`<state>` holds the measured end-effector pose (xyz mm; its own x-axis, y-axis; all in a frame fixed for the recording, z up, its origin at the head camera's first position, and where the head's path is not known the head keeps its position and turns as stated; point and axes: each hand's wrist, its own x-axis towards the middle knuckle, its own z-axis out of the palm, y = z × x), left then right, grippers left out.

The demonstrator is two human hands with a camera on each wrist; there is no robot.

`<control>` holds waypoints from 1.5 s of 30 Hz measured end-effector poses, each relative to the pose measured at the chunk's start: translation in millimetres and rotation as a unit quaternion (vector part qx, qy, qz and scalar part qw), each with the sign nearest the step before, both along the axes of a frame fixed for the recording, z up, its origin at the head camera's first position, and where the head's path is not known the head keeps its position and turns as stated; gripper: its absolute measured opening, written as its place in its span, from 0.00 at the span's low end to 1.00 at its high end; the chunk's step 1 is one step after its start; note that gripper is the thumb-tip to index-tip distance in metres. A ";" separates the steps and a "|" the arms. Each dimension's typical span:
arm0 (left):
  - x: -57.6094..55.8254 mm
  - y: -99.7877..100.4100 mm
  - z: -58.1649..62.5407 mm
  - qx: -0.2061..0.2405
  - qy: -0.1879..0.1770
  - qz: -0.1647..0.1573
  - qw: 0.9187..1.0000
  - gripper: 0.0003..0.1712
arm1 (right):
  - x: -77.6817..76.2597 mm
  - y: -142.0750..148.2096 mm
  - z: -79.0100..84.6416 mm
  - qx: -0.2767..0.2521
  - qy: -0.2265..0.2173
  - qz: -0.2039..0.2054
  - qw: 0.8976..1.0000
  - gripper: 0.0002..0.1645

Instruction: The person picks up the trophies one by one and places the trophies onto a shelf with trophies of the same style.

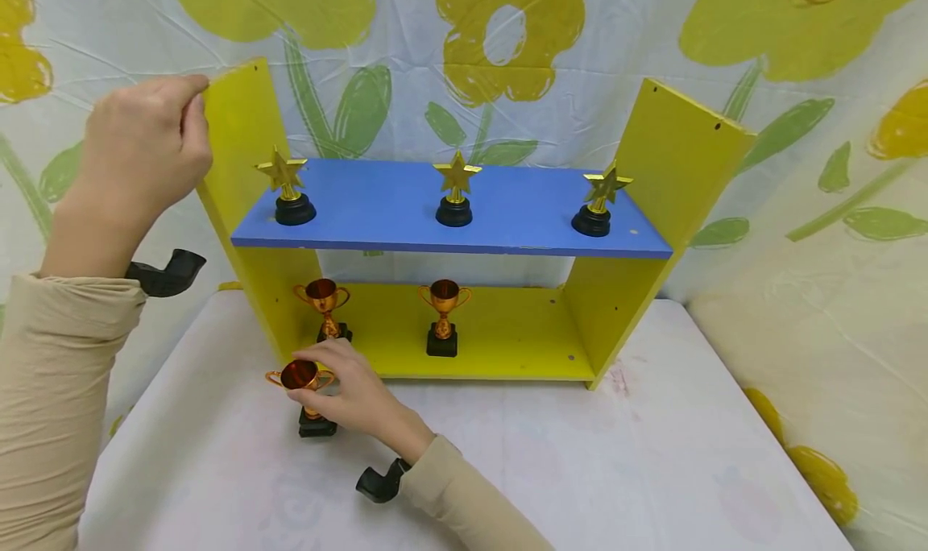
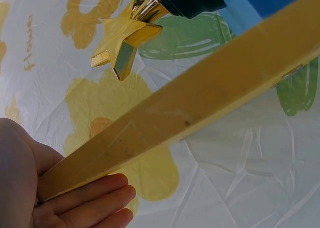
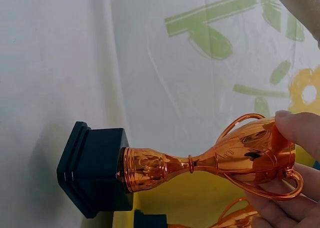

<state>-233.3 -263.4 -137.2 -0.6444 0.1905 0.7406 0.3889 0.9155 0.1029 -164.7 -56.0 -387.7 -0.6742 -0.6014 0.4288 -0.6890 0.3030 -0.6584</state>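
My right hand (image 1: 355, 386) pinches a copper-coloured trophy cup (image 3: 250, 153) by its bowl, thumb on one side and fingers on the other. The cup's black square base (image 1: 317, 422) points down, low in front of the shelf's left end. Up at the left, my left hand (image 1: 148, 140) holds the top corner of the shelf's yellow side panel (image 2: 165, 105), the board lying between thumb and fingers. A second copper trophy (image 1: 325, 295) stands on the bottom board just behind my right hand, its base partly hidden. Another copper trophy (image 1: 445, 297) stands mid-board.
Three gold star trophies (image 1: 454, 184) with round black bases stand along the blue upper shelf (image 1: 377, 205). The yellow bottom board (image 1: 515, 325) runs to the right side panel (image 1: 674, 164). A white cloth (image 1: 652, 462) covers the table, and a flower-print curtain (image 1: 580, 124) hangs behind.
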 end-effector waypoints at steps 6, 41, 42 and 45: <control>1.4 1.1 0.3 0.002 -0.004 0.000 1.000 0.24 | 2.8 8.0 2.1 0.002 -0.003 -0.004 1.000 0.28; 2.1 -0.2 1.6 0.011 -0.003 -0.001 1.000 0.24 | 14.0 56.1 18.3 -0.017 -0.052 -0.046 0.997 0.28; 2.2 -0.2 1.9 0.011 -0.004 0.000 1.000 0.24 | 13.6 57.7 18.3 -0.019 -0.048 -0.046 0.998 0.28; 2.7 0.6 0.5 0.012 -0.006 0.003 1.000 0.24 | 13.3 62.9 16.9 -0.024 -0.034 -0.048 0.998 0.28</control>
<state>-230.6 -262.7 -136.7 -0.6548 0.1689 0.7367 0.3826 0.9146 0.1304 -151.4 6.9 -370.8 -0.7560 -0.5122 0.4076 -0.6120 0.3318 -0.7179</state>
